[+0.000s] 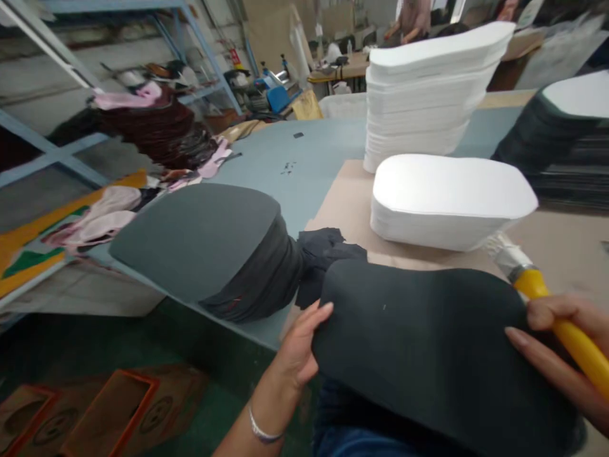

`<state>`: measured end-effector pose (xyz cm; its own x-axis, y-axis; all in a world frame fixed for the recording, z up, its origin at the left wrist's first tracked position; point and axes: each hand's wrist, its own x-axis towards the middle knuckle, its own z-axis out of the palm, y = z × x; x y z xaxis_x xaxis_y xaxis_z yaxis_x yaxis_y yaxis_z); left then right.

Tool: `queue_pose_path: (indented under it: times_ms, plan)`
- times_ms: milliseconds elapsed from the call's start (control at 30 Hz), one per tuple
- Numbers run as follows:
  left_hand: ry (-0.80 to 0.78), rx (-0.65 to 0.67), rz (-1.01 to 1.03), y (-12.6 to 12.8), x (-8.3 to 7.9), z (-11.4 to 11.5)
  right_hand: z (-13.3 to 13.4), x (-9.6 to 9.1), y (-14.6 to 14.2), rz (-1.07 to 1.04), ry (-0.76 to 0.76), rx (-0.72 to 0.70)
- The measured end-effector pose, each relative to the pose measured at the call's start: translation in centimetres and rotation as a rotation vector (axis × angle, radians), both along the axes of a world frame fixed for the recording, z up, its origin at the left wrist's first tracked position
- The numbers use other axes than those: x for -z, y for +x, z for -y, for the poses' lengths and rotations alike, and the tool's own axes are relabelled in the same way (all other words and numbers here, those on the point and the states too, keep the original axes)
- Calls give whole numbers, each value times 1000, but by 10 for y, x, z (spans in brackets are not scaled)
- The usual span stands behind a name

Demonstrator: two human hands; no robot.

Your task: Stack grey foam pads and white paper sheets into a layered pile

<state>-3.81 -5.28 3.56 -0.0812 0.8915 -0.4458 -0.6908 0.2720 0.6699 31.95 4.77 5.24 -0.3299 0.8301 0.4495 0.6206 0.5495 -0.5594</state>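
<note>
Bare left hand (297,349) at lower centre, thin silver bracelet (261,433) on its wrist, no sleeve, bare right hand (566,352) at lower right, long pale nails

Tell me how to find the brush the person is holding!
Start at the low stack of white foam sheets on the tan board. Just below its right corner, the brush sticks out of the right hand, above the black foam piece that the left hand steadies. It is the only thing with a bright yellow handle, tipped with pale bristles.
</note>
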Motion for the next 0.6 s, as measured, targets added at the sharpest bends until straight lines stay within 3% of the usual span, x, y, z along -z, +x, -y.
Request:
queue_pose_path:
  times_ms: [100, 267, 467, 600]
  plan:
    - [-88, 110, -127, 31, 10, -3, 19, 9, 30, 59, -34, -55]
    - [-65, 230, -346, 51, 17, -20, 33, 39, 76, 172, -98, 92]
    - [-28, 339, -1171, 47, 34, -33, 41, 81, 95, 245, -230, 197]
    - [-39, 406, -1443, 44, 40, -32, 43, 88, 96, 260, -228, 233]
